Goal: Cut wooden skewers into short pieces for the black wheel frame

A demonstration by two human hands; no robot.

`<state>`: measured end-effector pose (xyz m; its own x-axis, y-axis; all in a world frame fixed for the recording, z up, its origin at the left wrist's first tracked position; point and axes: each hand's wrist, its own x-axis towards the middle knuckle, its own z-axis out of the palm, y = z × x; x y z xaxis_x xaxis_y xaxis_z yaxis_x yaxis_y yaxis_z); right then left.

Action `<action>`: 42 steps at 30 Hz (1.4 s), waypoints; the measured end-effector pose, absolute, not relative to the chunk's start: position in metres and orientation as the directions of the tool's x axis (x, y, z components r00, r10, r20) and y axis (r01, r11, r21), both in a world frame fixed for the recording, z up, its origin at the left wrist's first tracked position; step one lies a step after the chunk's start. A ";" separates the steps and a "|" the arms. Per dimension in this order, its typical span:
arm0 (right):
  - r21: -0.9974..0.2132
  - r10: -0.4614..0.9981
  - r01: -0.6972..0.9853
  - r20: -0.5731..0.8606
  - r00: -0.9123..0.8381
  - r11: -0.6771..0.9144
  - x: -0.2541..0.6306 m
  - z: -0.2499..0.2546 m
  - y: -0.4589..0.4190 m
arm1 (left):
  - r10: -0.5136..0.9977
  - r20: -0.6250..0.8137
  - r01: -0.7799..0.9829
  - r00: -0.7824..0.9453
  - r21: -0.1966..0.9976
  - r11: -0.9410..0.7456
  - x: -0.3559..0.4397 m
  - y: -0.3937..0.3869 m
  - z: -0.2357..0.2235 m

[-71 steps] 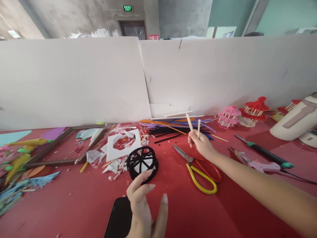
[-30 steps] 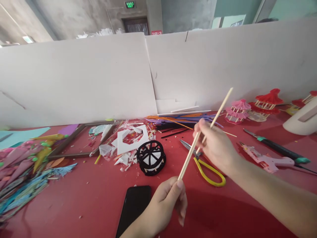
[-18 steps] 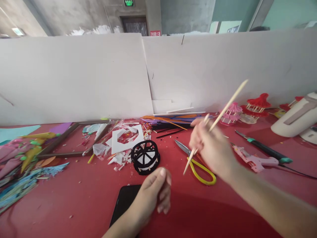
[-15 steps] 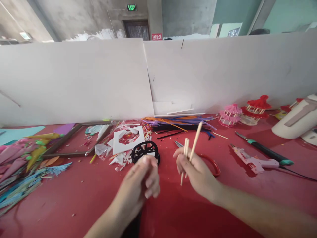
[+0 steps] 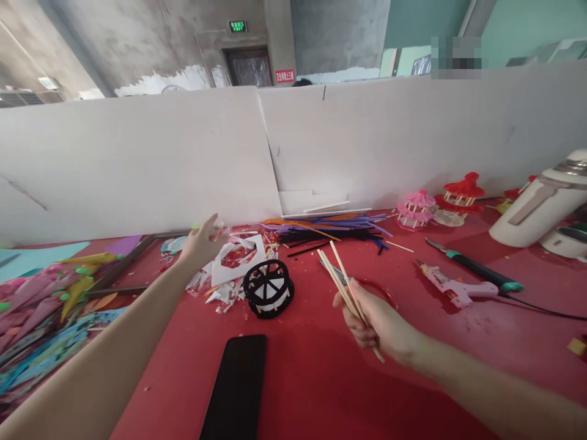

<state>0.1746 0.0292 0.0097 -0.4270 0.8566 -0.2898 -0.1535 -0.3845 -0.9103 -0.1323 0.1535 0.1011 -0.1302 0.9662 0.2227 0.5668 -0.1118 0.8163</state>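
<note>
My right hand (image 5: 378, 324) is closed around a few thin wooden sticks (image 5: 338, 274) that point up and to the left, above the red table (image 5: 321, 379). My left hand (image 5: 198, 244) reaches far forward to the pile of white foam scraps and plastic wrap (image 5: 229, 269) near the white partition; its thumb sticks up and the other fingers are hidden. A small black round frame with wooden posts (image 5: 268, 288) stands between the two hands. A black phone (image 5: 236, 385) lies face down in front of it.
A bundle of coloured straws (image 5: 330, 229) lies along the white partition (image 5: 183, 159). A pink glue gun (image 5: 447, 284), a green-handled knife (image 5: 472, 269), small pink and red pavilion models (image 5: 440, 205) and a white kettle (image 5: 541, 205) sit at the right. Coloured paper pieces (image 5: 41, 318) heap at the left.
My left hand let go of the stick's end and reached forward-left to the foam scraps. My right hand drew the sticks down and closer, now covering the scissors.
</note>
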 end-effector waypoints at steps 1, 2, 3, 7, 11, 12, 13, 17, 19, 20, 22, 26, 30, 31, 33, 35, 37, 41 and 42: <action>-0.886 0.837 -0.165 -0.328 -0.438 -0.433 0.178 0.009 0.030 | 0.964 0.232 0.618 -0.128 0.779 -0.105 -0.134 0.154 0.098; -0.877 0.829 -0.161 -0.348 -0.437 -0.453 0.181 0.009 0.032 | 0.960 0.248 0.684 -0.127 0.723 -0.096 -0.136 0.155 0.094; -0.882 0.834 -0.148 -0.352 -0.425 -0.448 0.185 0.008 0.035 | 0.954 0.271 0.760 -0.126 0.645 -0.083 -0.139 0.156 0.091; -0.925 0.870 -0.065 -0.324 -0.372 -0.373 0.201 0.013 0.047 | 0.956 0.290 0.932 -0.045 0.356 -0.064 -0.141 0.153 0.074; -0.962 0.918 0.062 -0.271 -0.289 -0.265 0.213 0.017 0.061 | 0.977 0.112 0.906 0.181 0.368 -0.210 -0.123 0.125 0.059; -0.967 0.933 0.107 -0.251 -0.257 -0.230 0.216 0.017 0.064 | 0.962 0.037 0.888 0.271 0.376 -0.265 -0.118 0.115 0.056; -0.968 0.950 0.161 -0.226 -0.218 -0.193 0.219 0.015 0.067 | 0.953 0.001 0.881 0.303 0.382 -0.281 -0.113 0.106 0.054; -0.896 0.998 0.441 -0.055 -0.008 -0.046 0.235 0.001 0.083 | 0.956 -0.001 0.890 0.294 0.364 -0.273 -0.097 0.080 0.046; -0.820 0.997 0.572 0.031 0.067 -0.013 0.242 -0.009 0.092 | 0.955 0.049 0.878 0.291 0.383 -0.287 -0.090 0.074 0.043; -0.781 0.995 0.625 0.058 0.078 -0.004 0.243 -0.013 0.097 | 0.950 0.065 0.864 0.306 0.401 -0.306 -0.086 0.072 0.042; -0.709 0.995 0.705 0.082 0.056 0.018 0.245 -0.022 0.105 | 0.935 0.070 0.832 0.349 0.435 -0.343 -0.076 0.066 0.042; -0.616 0.997 0.784 0.071 -0.038 0.074 0.243 -0.032 0.119 | 0.909 -0.012 0.804 0.416 0.473 -0.361 -0.058 0.051 0.047; -0.585 0.996 0.806 0.075 -0.057 0.090 0.245 -0.032 0.128 | 0.880 -0.057 0.765 0.472 0.523 -0.376 -0.047 0.039 0.048; -0.581 0.995 0.809 0.089 -0.050 0.092 0.245 -0.030 0.128 | 0.875 -0.050 0.756 0.481 0.530 -0.385 -0.046 0.037 0.046; -0.571 0.991 0.814 0.133 -0.034 0.105 0.246 -0.026 0.127 | 0.876 -0.030 0.752 0.481 0.527 -0.396 -0.044 0.035 0.040; -0.564 0.983 0.817 0.180 -0.025 0.124 0.246 -0.022 0.123 | 0.889 -0.010 0.767 0.457 0.511 -0.389 -0.043 0.034 0.033; -0.567 0.978 0.811 0.209 -0.029 0.145 0.246 -0.018 0.118 | 0.905 0.015 0.782 0.426 0.498 -0.376 -0.042 0.032 0.026; -0.609 0.975 0.767 0.196 -0.104 0.204 0.246 -0.012 0.105 | 0.935 0.099 0.785 0.339 0.518 -0.340 -0.039 0.025 0.010; -0.625 0.974 0.750 0.188 -0.125 0.217 0.246 -0.011 0.102 | 0.945 0.120 0.782 0.304 0.535 -0.319 -0.038 0.024 0.007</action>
<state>0.2459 0.1018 -0.0110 -0.1251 0.9742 0.1881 0.7502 0.2169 -0.6246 -0.0379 0.0237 0.0067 0.3037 0.9452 0.1197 0.7823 -0.3191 0.5350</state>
